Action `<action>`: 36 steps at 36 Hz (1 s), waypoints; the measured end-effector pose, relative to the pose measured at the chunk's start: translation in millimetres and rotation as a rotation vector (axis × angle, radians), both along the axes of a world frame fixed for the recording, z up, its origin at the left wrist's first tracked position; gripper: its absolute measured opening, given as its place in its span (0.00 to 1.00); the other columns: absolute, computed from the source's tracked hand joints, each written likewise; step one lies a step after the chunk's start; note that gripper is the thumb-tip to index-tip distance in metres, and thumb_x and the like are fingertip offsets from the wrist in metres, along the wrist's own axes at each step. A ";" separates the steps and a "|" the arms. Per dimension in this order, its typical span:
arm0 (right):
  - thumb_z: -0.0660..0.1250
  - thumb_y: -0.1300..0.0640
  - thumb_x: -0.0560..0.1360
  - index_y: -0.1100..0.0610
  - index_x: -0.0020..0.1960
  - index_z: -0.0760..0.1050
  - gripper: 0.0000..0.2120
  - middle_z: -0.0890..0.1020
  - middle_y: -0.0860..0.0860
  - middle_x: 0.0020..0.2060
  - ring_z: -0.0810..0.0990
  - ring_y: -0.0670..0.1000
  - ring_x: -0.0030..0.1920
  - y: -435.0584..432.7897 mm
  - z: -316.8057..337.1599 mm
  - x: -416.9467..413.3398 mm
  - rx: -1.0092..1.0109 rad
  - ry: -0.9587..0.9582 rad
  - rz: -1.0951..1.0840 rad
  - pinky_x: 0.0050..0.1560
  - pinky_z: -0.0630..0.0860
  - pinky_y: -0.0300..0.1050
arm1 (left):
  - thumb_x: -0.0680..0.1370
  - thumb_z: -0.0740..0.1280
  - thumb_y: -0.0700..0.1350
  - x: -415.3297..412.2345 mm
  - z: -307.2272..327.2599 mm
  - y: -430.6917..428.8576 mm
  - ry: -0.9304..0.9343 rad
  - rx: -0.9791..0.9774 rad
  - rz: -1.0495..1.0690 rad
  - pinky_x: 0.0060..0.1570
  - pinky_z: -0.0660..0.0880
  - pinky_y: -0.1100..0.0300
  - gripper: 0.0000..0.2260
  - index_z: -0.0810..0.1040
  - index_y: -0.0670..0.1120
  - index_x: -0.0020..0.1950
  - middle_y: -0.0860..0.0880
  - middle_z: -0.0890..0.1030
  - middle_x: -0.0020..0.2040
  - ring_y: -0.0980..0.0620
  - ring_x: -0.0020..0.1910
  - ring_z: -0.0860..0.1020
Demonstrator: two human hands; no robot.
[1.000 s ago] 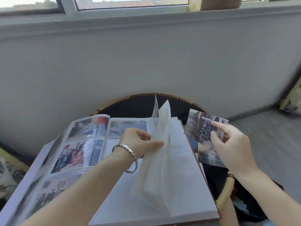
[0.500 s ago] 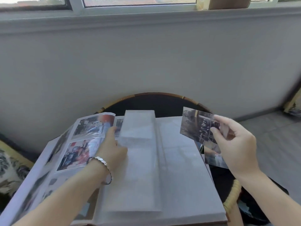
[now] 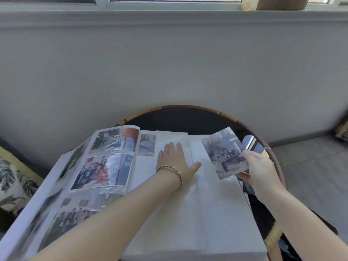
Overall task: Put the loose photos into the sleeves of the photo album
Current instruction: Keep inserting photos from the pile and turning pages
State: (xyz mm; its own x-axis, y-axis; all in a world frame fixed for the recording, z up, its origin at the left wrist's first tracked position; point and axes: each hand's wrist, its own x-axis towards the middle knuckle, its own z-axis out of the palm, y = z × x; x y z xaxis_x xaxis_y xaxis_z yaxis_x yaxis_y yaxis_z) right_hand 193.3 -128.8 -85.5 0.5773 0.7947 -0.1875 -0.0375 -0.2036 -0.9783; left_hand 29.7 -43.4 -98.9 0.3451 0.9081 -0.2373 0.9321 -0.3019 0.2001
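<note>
Nearest, along the bottom of the frame, the photo album lies open, its right side a stack of blank white pages. In the lower left its left page carries prints under shiny plastic sleeves, blurred toward the corner. At centre, the left hand lies flat on the white pages near the fold, fingers straight and together, thumb spread to the right; a thin bracelet circles the wrist. Right of centre, the right hand pinches a loose photo by its lower right corner, thumb on top, holding it tilted just above the album's right page. Just beyond that hand, another glossy print lies on the dark round table, whose woven rim arcs behind the album. At the left edge sits a patterned cushion. Farther back rises a plain grey wall, and a white window frame runs along the top.
</note>
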 end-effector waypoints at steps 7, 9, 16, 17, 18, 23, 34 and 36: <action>0.60 0.60 0.79 0.53 0.38 0.76 0.12 0.78 0.53 0.36 0.73 0.51 0.33 -4.8 -8.2 1.6 -0.022 -0.155 0.060 0.30 0.69 0.41 | 0.79 0.47 0.63 -0.8 -19.6 3.1 0.023 0.093 0.034 0.73 0.36 0.53 0.34 0.40 0.45 0.77 0.45 0.37 0.77 0.48 0.75 0.36; 0.61 0.60 0.79 0.52 0.40 0.76 0.11 0.78 0.53 0.35 0.73 0.50 0.31 -3.9 -9.7 2.2 -0.028 -0.176 0.079 0.29 0.67 0.40 | 0.79 0.47 0.62 -2.2 -20.9 3.3 0.004 0.103 0.041 0.73 0.36 0.54 0.33 0.41 0.45 0.77 0.46 0.38 0.77 0.48 0.75 0.36; 0.61 0.59 0.79 0.54 0.45 0.78 0.08 0.80 0.54 0.36 0.74 0.53 0.35 2.0 -9.0 -0.9 -0.023 -0.191 0.112 0.31 0.66 0.43 | 0.80 0.49 0.57 -1.9 -19.5 4.2 -0.073 0.115 0.039 0.73 0.38 0.53 0.28 0.48 0.48 0.77 0.48 0.44 0.78 0.48 0.76 0.40; 0.61 0.59 0.79 0.53 0.44 0.78 0.09 0.81 0.54 0.36 0.75 0.53 0.35 2.4 -8.3 -1.7 -0.020 -0.195 0.114 0.31 0.66 0.43 | 0.80 0.49 0.57 -2.1 -18.9 4.0 -0.080 0.121 0.033 0.73 0.39 0.53 0.27 0.50 0.48 0.77 0.49 0.45 0.78 0.48 0.76 0.40; 0.61 0.59 0.79 0.53 0.43 0.78 0.09 0.81 0.54 0.36 0.74 0.52 0.34 2.6 -7.8 -2.2 -0.017 -0.199 0.114 0.30 0.66 0.42 | 0.80 0.48 0.57 -2.4 -18.3 3.7 -0.082 0.126 0.030 0.73 0.39 0.53 0.26 0.51 0.49 0.77 0.50 0.46 0.78 0.47 0.76 0.41; 0.60 0.60 0.79 0.53 0.41 0.78 0.11 0.81 0.52 0.34 0.74 0.51 0.33 2.5 -6.9 -2.3 -0.007 -0.202 0.108 0.30 0.66 0.42 | 0.81 0.48 0.56 -1.7 -19.2 3.0 -0.091 0.127 0.030 0.73 0.38 0.53 0.25 0.53 0.50 0.76 0.50 0.46 0.78 0.47 0.76 0.40; 0.60 0.61 0.79 0.52 0.41 0.77 0.11 0.82 0.51 0.36 0.79 0.50 0.37 1.0 -2.8 0.9 0.017 -0.182 0.113 0.33 0.71 0.40 | 0.81 0.48 0.52 -4.3 -18.4 8.3 -0.141 0.110 0.041 0.74 0.40 0.53 0.21 0.61 0.52 0.74 0.50 0.50 0.78 0.47 0.76 0.43; 0.61 0.61 0.78 0.53 0.41 0.77 0.10 0.81 0.51 0.34 0.78 0.49 0.35 2.8 -1.8 0.9 0.018 -0.177 0.111 0.31 0.71 0.39 | 0.80 0.52 0.50 -4.4 -15.6 8.5 -0.226 0.127 0.069 0.73 0.43 0.55 0.17 0.72 0.49 0.66 0.50 0.58 0.76 0.49 0.76 0.48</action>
State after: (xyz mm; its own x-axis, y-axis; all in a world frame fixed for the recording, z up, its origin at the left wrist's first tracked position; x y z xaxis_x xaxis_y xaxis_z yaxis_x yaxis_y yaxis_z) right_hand 194.2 -126.0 -87.3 0.5084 0.8577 -0.0761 0.1574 -0.1795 -0.9711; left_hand 25.4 -34.9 -114.5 0.3124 0.9489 -0.0437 0.8875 -0.2752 0.3697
